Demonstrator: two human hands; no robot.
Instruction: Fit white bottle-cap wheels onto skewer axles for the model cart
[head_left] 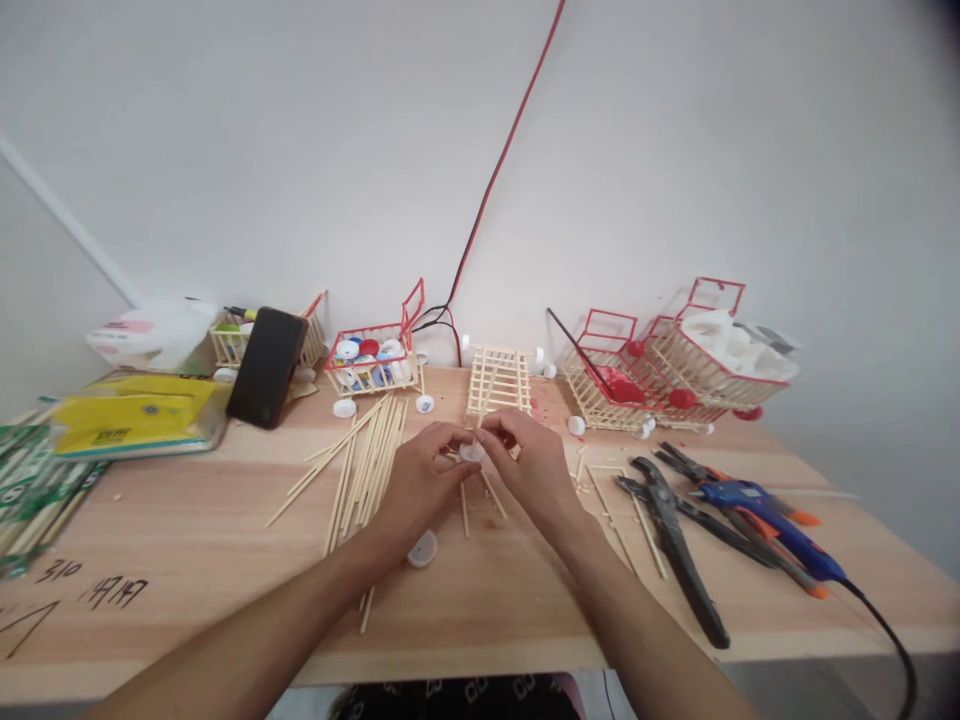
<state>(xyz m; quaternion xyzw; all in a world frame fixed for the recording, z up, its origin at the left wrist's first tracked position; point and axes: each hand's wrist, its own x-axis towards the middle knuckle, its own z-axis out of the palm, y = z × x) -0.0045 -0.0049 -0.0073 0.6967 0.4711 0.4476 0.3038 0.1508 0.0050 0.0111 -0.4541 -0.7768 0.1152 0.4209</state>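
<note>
Fingers [457,440] of both hands pinch a small white cap [472,452], its orientation unclear.

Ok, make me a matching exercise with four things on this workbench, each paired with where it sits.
Things:
1. glue gun
2. black phone
3. white bottle cap
4. loose bamboo sticks

Places:
A. leaning upright at the back left, against a small stick basket
B. pinched between the fingers of the left hand and the right hand
C. lying on the right side of the table by the black pliers
D. spread flat on the wood just left of the hands

Pairs: 1-C, 2-A, 3-B, 4-D
</note>
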